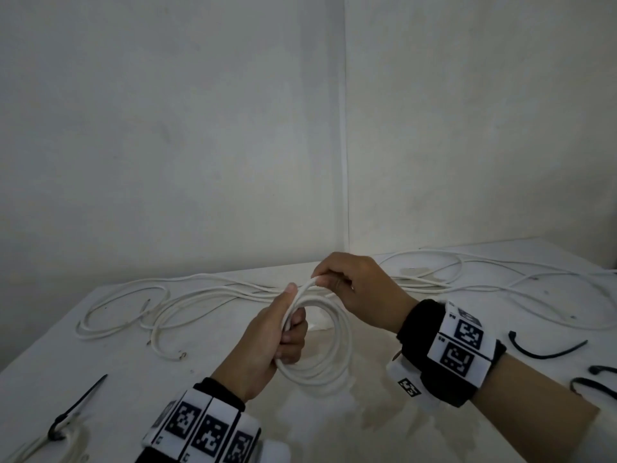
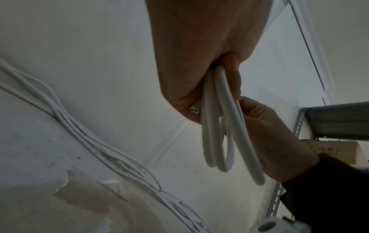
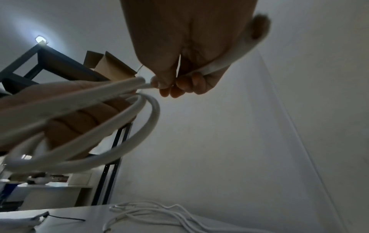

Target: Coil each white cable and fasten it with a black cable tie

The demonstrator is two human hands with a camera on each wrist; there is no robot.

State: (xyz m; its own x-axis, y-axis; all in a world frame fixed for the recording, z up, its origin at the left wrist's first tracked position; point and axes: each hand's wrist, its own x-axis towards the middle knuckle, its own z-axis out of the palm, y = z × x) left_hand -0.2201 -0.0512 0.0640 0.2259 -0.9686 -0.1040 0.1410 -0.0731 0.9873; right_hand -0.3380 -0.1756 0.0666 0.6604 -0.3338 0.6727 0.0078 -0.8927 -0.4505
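Risk: loops of the white cable coil (image 1: 320,342) could spring apart if the left hand (image 1: 267,342) slackens before a black cable tie (image 1: 547,349) goes on. Left hand clamped round the coil above the table (image 1: 367,422); right hand (image 1: 360,289) pinches, apparently, the cable's end.

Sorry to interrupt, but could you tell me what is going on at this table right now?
A person is coiling a white cable above the table. The left hand grips the coil's loops; the right hand pinches the cable's end at the top. No tie is on it yet. Loose cables lie behind, black ties wait at right, and a tied coil sits at the near left.
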